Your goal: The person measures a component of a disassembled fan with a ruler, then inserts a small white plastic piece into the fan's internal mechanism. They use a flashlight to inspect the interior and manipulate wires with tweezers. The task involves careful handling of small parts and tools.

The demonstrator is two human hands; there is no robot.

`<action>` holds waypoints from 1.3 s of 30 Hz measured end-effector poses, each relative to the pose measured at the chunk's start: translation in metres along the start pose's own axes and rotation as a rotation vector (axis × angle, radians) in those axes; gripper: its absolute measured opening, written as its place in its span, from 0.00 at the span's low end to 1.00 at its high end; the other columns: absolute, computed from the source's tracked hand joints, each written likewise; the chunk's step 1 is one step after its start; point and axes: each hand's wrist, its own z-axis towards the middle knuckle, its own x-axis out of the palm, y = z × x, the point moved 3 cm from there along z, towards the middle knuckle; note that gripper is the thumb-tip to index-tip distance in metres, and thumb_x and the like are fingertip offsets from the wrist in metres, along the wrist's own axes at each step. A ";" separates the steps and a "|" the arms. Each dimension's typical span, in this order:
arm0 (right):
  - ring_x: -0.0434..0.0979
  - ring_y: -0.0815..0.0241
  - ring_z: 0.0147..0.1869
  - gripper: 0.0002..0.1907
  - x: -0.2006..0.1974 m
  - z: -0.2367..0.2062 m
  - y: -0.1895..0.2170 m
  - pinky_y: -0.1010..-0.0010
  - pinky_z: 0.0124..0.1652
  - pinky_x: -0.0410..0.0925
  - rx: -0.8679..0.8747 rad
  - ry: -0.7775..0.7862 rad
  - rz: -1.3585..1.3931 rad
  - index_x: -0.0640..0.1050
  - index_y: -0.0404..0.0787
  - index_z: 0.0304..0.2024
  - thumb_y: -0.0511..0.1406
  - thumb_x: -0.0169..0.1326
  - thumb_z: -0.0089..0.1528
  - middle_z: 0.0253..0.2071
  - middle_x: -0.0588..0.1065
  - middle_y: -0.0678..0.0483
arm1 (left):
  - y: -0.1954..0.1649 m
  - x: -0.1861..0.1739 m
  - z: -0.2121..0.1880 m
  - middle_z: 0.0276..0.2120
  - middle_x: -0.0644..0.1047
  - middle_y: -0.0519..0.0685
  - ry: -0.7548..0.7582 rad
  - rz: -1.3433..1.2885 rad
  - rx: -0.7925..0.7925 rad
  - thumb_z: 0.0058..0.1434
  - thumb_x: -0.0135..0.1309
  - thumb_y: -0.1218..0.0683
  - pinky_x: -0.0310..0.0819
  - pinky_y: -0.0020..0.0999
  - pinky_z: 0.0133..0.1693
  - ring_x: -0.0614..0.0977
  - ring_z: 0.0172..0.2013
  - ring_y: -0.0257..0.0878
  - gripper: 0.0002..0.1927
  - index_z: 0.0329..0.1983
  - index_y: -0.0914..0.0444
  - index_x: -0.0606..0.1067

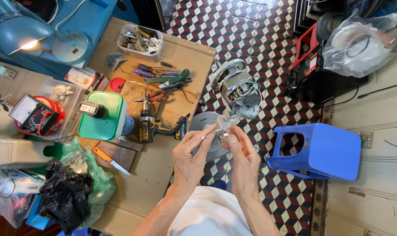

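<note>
Two hands raised over tiled floor, thin white wire (213, 131) pinched between left hand (190, 155) and right hand (242, 155), opened fan motor (237, 89) just beyond, drill (148, 124) on table (185, 52).

The low blue plastic stool (320, 150) looks smooth and faintly glossy; the flat brown cardboard sheet (185, 57) under the tools is matt and creased; the green plastic box lid (103, 118) has a dull sheen; the crumpled black plastic bag (65, 196) shines; the patterned tile floor (250, 30) is smooth.
</note>
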 end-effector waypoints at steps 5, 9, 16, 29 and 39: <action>0.76 0.70 0.39 0.12 -0.002 -0.030 0.035 0.79 0.40 0.70 -0.264 0.008 -0.314 0.79 0.33 0.45 0.35 0.58 0.63 0.37 0.79 0.56 | -0.026 0.002 0.005 0.41 0.83 0.48 -0.024 0.332 0.512 0.58 0.62 0.64 0.78 0.32 0.43 0.83 0.40 0.40 0.21 0.55 0.60 0.80; 0.75 0.70 0.33 0.09 0.002 -0.027 0.048 0.79 0.33 0.69 -0.237 0.027 -0.402 0.81 0.34 0.41 0.34 0.61 0.63 0.32 0.80 0.57 | -0.034 0.011 0.006 0.42 0.82 0.48 -0.041 0.426 0.638 0.52 0.64 0.65 0.78 0.36 0.44 0.83 0.42 0.44 0.25 0.55 0.61 0.79; 0.79 0.71 0.34 0.07 -0.005 -0.018 0.054 0.80 0.35 0.72 -0.121 0.046 -0.339 0.81 0.35 0.41 0.33 0.57 0.63 0.33 0.81 0.58 | -0.042 0.019 0.013 0.43 0.81 0.45 -0.068 0.442 0.697 0.55 0.65 0.64 0.78 0.34 0.43 0.82 0.42 0.42 0.22 0.54 0.62 0.81; 0.73 0.69 0.33 0.07 -0.021 0.000 0.048 0.77 0.36 0.67 -0.121 -0.087 -0.020 0.79 0.33 0.42 0.33 0.56 0.66 0.33 0.77 0.55 | -0.006 0.015 0.060 0.43 0.81 0.52 -0.094 0.268 0.148 0.64 0.57 0.59 0.78 0.36 0.39 0.84 0.36 0.44 0.23 0.63 0.60 0.73; 0.72 0.69 0.30 0.06 -0.034 0.006 0.039 0.78 0.31 0.62 -0.062 -0.234 -0.092 0.79 0.34 0.41 0.33 0.57 0.65 0.31 0.77 0.54 | 0.058 0.031 0.143 0.38 0.83 0.52 -0.001 0.304 0.228 0.64 0.59 0.54 0.76 0.36 0.38 0.83 0.33 0.43 0.17 0.57 0.56 0.79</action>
